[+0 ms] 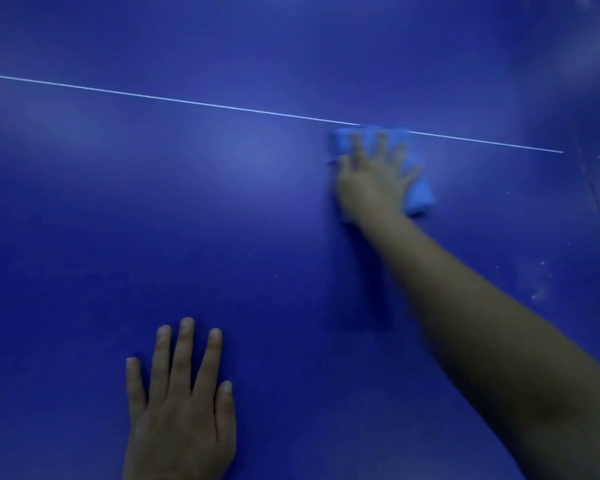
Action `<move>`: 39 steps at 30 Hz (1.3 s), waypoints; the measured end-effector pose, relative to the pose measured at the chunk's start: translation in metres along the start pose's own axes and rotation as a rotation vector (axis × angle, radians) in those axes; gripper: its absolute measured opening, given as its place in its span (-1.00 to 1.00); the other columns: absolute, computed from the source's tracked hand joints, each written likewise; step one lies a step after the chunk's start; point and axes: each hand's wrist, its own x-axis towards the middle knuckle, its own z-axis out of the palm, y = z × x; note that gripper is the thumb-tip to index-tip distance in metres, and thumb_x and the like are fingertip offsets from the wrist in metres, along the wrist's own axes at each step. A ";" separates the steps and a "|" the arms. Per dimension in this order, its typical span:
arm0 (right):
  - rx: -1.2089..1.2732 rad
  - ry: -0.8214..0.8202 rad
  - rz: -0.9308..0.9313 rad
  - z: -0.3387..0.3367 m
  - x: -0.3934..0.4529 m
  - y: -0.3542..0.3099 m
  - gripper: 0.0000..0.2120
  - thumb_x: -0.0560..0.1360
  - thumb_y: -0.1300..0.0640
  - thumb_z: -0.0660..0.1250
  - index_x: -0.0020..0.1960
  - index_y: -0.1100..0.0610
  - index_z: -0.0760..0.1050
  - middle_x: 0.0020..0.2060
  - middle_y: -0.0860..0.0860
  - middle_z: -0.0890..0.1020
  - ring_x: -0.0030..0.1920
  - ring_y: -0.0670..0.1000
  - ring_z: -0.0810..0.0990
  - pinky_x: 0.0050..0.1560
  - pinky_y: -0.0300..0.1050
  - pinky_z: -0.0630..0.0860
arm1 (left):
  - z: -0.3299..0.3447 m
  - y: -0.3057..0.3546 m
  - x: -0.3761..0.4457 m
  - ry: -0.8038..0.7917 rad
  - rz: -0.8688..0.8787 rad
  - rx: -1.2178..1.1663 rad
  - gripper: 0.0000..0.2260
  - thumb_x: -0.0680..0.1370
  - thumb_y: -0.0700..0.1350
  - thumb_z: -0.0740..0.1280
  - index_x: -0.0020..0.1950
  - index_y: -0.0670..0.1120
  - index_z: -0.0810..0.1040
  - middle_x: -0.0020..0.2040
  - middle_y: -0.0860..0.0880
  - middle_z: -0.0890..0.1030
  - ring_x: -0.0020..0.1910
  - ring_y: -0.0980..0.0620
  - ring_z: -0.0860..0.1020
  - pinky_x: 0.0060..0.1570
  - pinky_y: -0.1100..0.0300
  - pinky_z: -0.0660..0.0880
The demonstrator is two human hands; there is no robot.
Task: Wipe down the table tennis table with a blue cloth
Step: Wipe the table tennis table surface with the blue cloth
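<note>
While the left hand (181, 407) lies flat on the blue desk (118, 202), fingers (184, 348) straight and holding nothing, the right hand (371, 174) presses the blue cloth (418, 192). Its fingers are spread wide on top. The cloth sits by the white line (187, 101).

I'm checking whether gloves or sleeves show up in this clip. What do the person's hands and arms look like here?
Both are bare. The left hand wears no glove, ring or watch that shows, and its nails are short. The right hand is blurred, also ungloved, and the right forearm is uncovered all the way to the frame edge, with no sleeve or band in view.
</note>
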 end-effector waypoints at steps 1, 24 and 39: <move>-0.029 -0.020 -0.196 0.006 -0.013 -0.028 -0.49 0.65 -0.19 -0.02 0.59 -0.23 0.05 0.63 -0.02 -0.01 0.60 0.22 -0.10 0.47 0.44 -0.18 | 0.000 0.000 0.001 -0.008 -0.003 0.007 -0.46 0.65 0.16 -0.14 0.55 -0.03 0.21 0.58 -0.14 0.22 0.58 -0.18 0.13 0.50 -0.29 -0.05; -0.158 -0.301 -1.635 -0.010 -0.172 0.085 -0.59 0.64 -0.18 0.12 0.46 -0.19 0.40 0.56 -0.01 0.27 0.59 0.25 0.07 0.46 0.47 0.01 | 0.004 -0.002 -0.003 0.038 0.024 0.002 -0.41 0.54 0.04 0.09 0.55 -0.14 0.24 0.59 -0.15 0.21 0.58 -0.19 0.12 0.47 -0.33 -0.01; -0.171 -0.195 -1.555 0.002 -0.138 0.036 -0.56 0.63 -0.18 0.12 0.48 -0.16 0.39 0.55 0.04 0.29 0.57 0.29 0.12 0.45 0.48 0.01 | 0.003 0.000 -0.004 0.040 0.019 -0.026 -0.43 0.56 0.03 0.07 0.55 -0.16 0.27 0.59 -0.13 0.19 0.58 -0.17 0.11 0.50 -0.28 -0.07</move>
